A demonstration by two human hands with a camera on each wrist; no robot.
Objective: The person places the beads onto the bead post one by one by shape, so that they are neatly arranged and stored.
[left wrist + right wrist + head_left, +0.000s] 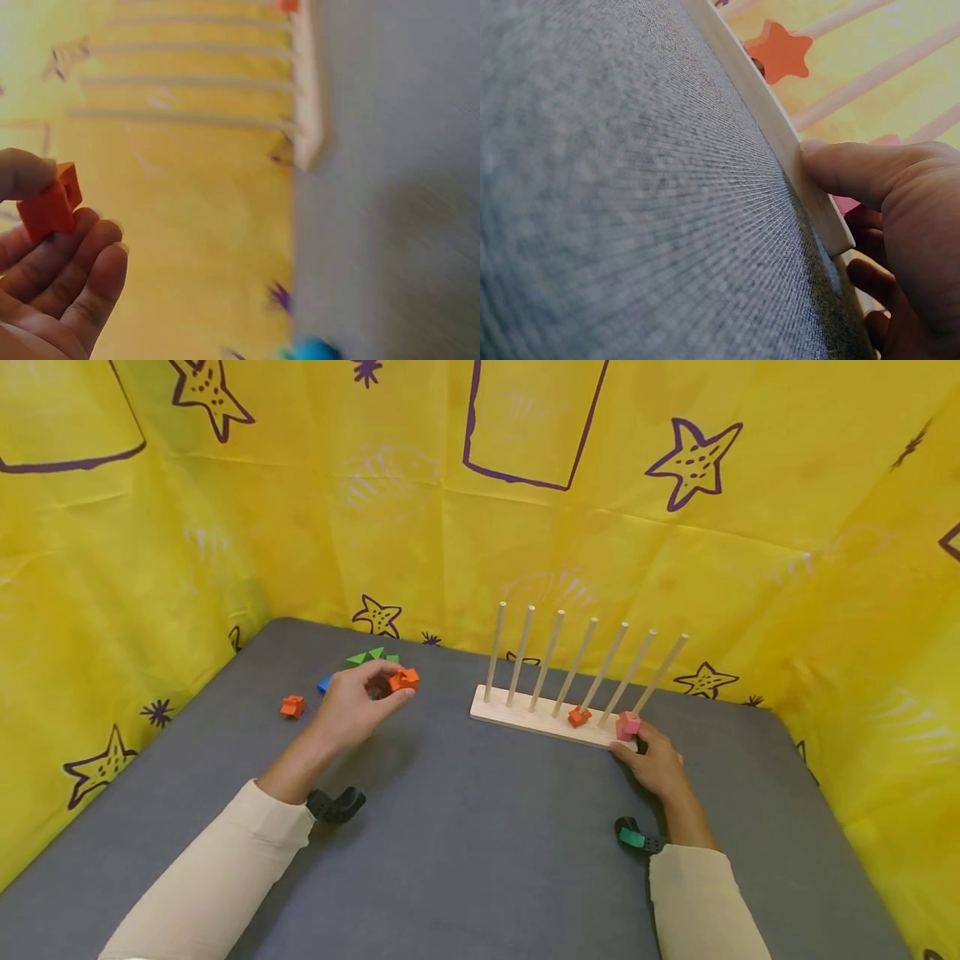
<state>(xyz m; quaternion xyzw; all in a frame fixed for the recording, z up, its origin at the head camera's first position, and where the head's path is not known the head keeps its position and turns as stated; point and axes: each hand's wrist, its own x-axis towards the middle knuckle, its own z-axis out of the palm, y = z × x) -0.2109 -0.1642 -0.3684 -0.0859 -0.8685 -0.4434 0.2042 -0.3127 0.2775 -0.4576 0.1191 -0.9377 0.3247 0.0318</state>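
1. The left hand (356, 702) pinches an orange block (404, 680) between thumb and fingers, held off the table (487, 827).
2. That block lies left of the wooden board (525, 723), apart from it; the leftmost peg (495, 652) is its nearest.
3. The board's long axis runs roughly along the table's back edge; its pegs stand upright.
4. The left wrist view shows a hole in the block's side; whether it lines up with a peg, I cannot tell.
5. The right hand (655, 764) grips the board's right end, thumb on the front face, beside a pink block (627, 724).
6. An orange star (579, 717) sits at the third peg from that end.
7. A loose orange piece (292, 707) lies toward the table's left edge, nearer the left hand.
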